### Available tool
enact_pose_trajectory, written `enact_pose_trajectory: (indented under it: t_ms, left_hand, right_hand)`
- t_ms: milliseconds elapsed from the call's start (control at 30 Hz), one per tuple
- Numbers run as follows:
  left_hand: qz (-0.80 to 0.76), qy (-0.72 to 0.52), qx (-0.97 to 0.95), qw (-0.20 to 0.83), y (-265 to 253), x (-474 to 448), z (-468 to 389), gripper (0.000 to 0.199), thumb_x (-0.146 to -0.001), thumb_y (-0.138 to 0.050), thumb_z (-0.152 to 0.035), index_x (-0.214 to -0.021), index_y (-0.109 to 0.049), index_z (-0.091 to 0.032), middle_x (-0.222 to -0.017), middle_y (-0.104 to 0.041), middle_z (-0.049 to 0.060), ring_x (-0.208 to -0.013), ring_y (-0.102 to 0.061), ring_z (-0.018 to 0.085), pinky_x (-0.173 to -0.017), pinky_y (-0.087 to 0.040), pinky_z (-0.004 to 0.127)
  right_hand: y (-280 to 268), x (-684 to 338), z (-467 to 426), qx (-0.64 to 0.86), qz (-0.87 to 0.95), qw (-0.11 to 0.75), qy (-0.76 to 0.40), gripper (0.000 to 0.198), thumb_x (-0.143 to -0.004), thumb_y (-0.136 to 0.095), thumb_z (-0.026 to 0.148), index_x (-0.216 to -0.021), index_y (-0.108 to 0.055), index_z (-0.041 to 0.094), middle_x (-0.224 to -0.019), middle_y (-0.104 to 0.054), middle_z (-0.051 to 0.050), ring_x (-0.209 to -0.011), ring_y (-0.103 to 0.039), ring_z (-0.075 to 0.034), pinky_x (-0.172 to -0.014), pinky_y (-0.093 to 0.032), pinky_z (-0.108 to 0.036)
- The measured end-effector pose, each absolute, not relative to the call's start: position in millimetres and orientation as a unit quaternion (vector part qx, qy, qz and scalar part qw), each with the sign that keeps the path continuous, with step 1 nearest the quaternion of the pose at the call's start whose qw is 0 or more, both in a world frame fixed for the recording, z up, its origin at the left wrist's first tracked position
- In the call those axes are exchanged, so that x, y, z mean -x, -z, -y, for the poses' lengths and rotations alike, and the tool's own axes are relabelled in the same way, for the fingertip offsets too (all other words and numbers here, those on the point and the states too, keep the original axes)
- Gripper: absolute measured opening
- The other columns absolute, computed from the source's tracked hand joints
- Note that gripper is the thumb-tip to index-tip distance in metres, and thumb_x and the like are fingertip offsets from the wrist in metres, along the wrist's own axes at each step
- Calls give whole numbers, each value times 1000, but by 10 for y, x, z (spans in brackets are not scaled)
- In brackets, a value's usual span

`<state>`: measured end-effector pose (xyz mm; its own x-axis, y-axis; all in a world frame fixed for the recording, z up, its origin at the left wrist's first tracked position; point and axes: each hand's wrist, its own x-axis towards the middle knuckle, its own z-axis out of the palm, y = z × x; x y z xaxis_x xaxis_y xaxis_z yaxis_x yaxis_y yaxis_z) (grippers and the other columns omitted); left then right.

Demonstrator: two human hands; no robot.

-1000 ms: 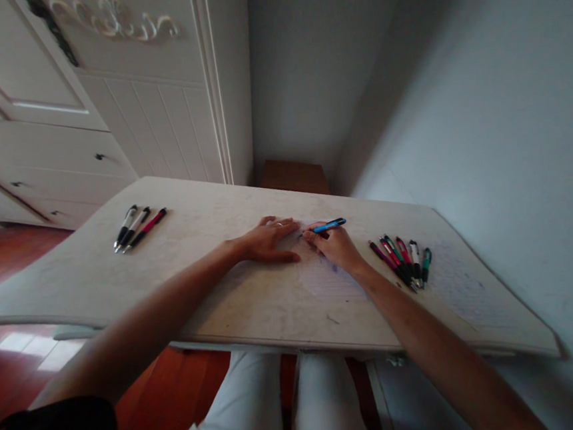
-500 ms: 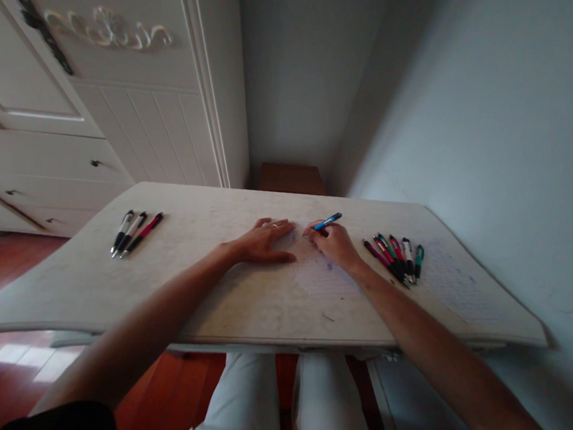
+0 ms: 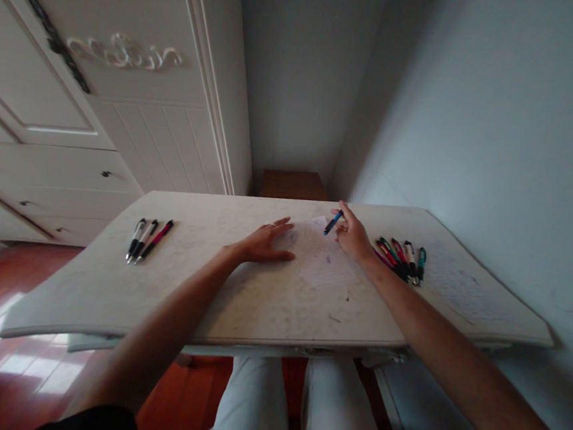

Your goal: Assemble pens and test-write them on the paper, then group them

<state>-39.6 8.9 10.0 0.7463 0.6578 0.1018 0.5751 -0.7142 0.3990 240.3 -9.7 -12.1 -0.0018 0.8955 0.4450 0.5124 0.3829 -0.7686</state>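
Observation:
My left hand (image 3: 267, 242) lies with fingers spread on the table at the left edge of a written-on sheet of paper (image 3: 329, 270). It holds nothing, and a ring shows on one finger. Over the upper right of the sheet, my right hand (image 3: 352, 234) grips a blue pen (image 3: 333, 222) with a dark end. The pen is tilted, its lower end pointing left and down. Close to my right wrist lies a fanned group of several pens (image 3: 403, 258) in red, green, white and black, partly hidden by the forearm.
Three pens (image 3: 149, 240) lie side by side on the left of the pale table (image 3: 224, 301). A second written-on sheet (image 3: 457, 280) is at the right. White cabinets (image 3: 169, 138) rise behind on the left, a grey-blue wall (image 3: 500, 129) on the right, and a brown box (image 3: 291, 184) behind the table.
My right hand has lifted and shifted right with the blue pen, which has turned so its lower end points left and down. My left hand stays in place on the table. The view has shifted slightly.

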Motion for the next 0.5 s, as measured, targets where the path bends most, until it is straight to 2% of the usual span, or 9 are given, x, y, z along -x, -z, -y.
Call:
enact_pose_trajectory:
  t_ms: [67, 133, 300, 500]
  left_hand:
    - [-329, -131, -916, 186, -101, 423, -101, 88, -79, -61, -64, -148, -33, -16, -159, -17, 16, -142, -30, 28, -116, -26, 40]
    - [-326, -139, -915, 193, -102, 437, -106, 87, -80, -60, -64, -148, -33, -16, -158, -20, 16, -143, -29, 27, -116, -26, 40]
    - [-330, -138, -916, 181, -99, 429, -102, 83, -84, -55, -61, -147, -34, -11, -154, -31, 17, -142, -30, 26, -118, -24, 38]
    - [-328, -135, -918, 175, -97, 408, -93, 77, -87, -52, -59, -144, -39, -10, -151, -37, 18, -141, -32, 27, -117, -26, 39]
  right_hand:
    - [114, -2385, 91, 505, 667, 502, -220, 74, -80, -51, 29, -150, -30, 21, -144, -44, -18, -93, -65, -20, -57, -52, -25]
    - [69, -2345, 123, 485, 667, 521, -219, 72, -80, -54, 30, -149, -33, 22, -146, -43, -18, -96, -64, -22, -61, -54, -27]
    - [-103, -2282, 277, 460, 703, 535, -90, 41, -89, -54, 34, -127, -58, 21, -119, -60, -13, -92, -63, -20, -74, -56, -33]
    - [-87, -2274, 295, 410, 784, 463, -56, 30, -94, -49, 31, -120, -62, 21, -107, -62, -11, -90, -63, -19, -81, -55, -34]
